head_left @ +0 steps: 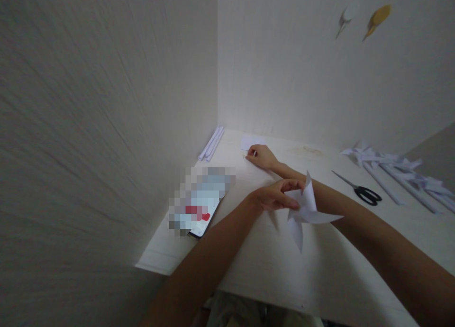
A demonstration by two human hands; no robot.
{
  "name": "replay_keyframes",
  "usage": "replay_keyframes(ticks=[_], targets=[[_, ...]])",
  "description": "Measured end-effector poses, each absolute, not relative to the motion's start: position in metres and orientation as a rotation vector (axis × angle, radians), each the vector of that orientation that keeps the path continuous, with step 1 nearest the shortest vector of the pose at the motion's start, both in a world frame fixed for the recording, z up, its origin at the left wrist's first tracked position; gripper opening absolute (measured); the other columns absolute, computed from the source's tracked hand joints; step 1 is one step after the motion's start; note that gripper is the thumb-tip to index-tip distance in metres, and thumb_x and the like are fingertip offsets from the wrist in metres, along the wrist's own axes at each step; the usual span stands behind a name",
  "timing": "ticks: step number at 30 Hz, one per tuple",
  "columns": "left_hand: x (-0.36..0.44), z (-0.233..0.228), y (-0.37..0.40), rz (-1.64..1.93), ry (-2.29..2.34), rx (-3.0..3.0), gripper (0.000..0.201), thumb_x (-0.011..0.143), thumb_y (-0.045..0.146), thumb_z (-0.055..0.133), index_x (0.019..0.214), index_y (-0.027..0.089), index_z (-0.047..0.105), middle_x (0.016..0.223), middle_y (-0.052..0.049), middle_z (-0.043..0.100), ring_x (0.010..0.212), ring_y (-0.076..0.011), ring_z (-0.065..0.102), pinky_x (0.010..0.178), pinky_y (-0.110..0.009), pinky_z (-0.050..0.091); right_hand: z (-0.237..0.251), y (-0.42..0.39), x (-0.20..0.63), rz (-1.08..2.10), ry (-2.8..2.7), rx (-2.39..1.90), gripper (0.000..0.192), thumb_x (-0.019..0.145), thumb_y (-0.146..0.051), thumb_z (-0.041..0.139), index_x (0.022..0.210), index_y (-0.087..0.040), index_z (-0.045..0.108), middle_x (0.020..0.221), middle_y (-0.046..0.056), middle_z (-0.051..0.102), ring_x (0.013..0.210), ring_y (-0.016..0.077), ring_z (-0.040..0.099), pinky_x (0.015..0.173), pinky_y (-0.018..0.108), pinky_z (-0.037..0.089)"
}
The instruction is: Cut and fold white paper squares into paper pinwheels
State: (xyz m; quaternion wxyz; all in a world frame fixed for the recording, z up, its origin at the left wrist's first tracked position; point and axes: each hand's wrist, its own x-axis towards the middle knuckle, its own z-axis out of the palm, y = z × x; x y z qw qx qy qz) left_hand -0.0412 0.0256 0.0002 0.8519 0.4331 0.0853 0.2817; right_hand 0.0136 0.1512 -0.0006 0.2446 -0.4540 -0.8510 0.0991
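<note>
My left hand (275,197) pinches a white folded paper shape (305,212) with pointed flaps and holds it a little above the white table (249,251). My right arm crosses behind that shape. It reaches to the far side, where my right hand (261,156) rests with curled fingers at the near edge of a small white paper sheet (251,141). Whether those fingers grip anything is too small to tell.
A phone (202,213) with a lit screen lies at the table's left edge. Rolled white paper sticks (212,143) lie in the wall corner. Black-handled scissors (362,190) lie to the right, with a pile of paper rolls and folded shapes (398,170) beyond. Two paper ornaments (377,18) hang on the wall.
</note>
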Motion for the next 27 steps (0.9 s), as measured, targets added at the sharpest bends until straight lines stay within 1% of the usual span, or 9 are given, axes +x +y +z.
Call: replay_keyframes(ticks=[4,10,12,15,18,21,22,24,27], targets=[[-0.040,0.003,0.024,0.607,0.197,0.917,0.043,0.029,0.010,0.077,0.066,0.017,0.058,0.060,0.003,0.056,0.051,-0.0078,0.048,0.049,-0.021,0.037,-0.004,0.150,0.010,0.239,-2.320,-1.265,0.009,0.071,-0.020,0.050,0.064,-0.015,0.055,0.072,0.007,0.059,0.062,0.0131,0.046,0.061,0.026,0.035],[-0.039,0.002,0.025,0.602,0.212,0.938,0.040,0.030,0.006,0.072,0.067,0.017,0.060,0.061,0.003,0.057,0.052,-0.0091,0.049,0.050,-0.022,0.039,-0.009,0.146,0.007,0.222,-2.276,-1.267,0.011,0.075,-0.019,0.045,0.068,-0.016,0.052,0.077,0.009,0.058,0.069,0.0161,0.047,0.067,0.030,0.036],[-0.040,-0.001,0.026,0.607,0.196,0.938,0.039,0.032,0.006,0.073,0.067,0.017,0.060,0.062,0.003,0.057,0.053,-0.0084,0.049,0.051,-0.022,0.039,-0.008,0.145,0.010,0.240,-2.246,-1.253,0.011,0.076,-0.018,0.044,0.069,-0.016,0.051,0.076,0.009,0.058,0.069,0.0159,0.047,0.067,0.030,0.036],[-0.040,-0.005,0.026,0.616,0.198,0.913,0.042,0.031,0.011,0.077,0.068,0.017,0.058,0.063,0.003,0.057,0.054,-0.0078,0.050,0.053,-0.020,0.039,-0.003,0.143,0.020,0.294,-2.179,-1.232,0.010,0.076,-0.019,0.043,0.070,-0.016,0.051,0.070,0.006,0.058,0.064,0.0146,0.048,0.063,0.029,0.037],[-0.040,-0.007,0.027,0.622,0.261,0.877,0.050,0.027,0.017,0.082,0.071,0.016,0.058,0.064,0.003,0.058,0.055,-0.0085,0.052,0.054,-0.021,0.038,0.006,0.139,0.041,0.364,-2.088,-1.214,0.010,0.074,-0.021,0.045,0.069,-0.016,0.051,0.067,0.005,0.059,0.062,0.0137,0.051,0.061,0.027,0.039],[-0.040,-0.007,0.027,0.637,0.307,0.855,0.056,0.026,0.017,0.083,0.076,0.015,0.058,0.068,0.001,0.059,0.057,-0.0088,0.054,0.056,-0.021,0.039,0.012,0.126,0.069,0.429,-1.997,-1.209,0.012,0.073,-0.025,0.048,0.071,-0.015,0.054,0.065,0.005,0.061,0.060,0.0136,0.054,0.058,0.027,0.042],[-0.039,-0.008,0.028,0.651,0.317,0.847,0.056,0.027,0.016,0.083,0.077,0.015,0.058,0.068,0.001,0.059,0.057,-0.0086,0.054,0.056,-0.021,0.039,0.012,0.120,0.079,0.461,-1.952,-1.205,0.014,0.072,-0.028,0.050,0.072,-0.015,0.055,0.064,0.004,0.061,0.059,0.0135,0.055,0.057,0.027,0.043],[-0.038,-0.008,0.029,0.696,0.341,0.830,0.053,0.029,0.014,0.082,0.077,0.015,0.058,0.068,0.002,0.059,0.056,-0.0077,0.054,0.058,-0.021,0.040,0.011,0.104,0.100,0.644,-1.758,-1.153,0.019,0.066,-0.033,0.060,0.071,-0.015,0.058,0.063,0.003,0.061,0.057,0.0139,0.056,0.056,0.028,0.044],[-0.037,-0.007,0.030,0.783,0.391,0.812,0.048,0.037,0.012,0.079,0.080,0.015,0.059,0.071,0.001,0.060,0.060,-0.0070,0.054,0.060,-0.019,0.040,0.007,0.078,0.127,0.678,-1.528,-1.175,0.022,0.058,-0.035,0.068,0.068,-0.017,0.061,0.059,0.002,0.062,0.055,0.0148,0.057,0.053,0.029,0.045]])
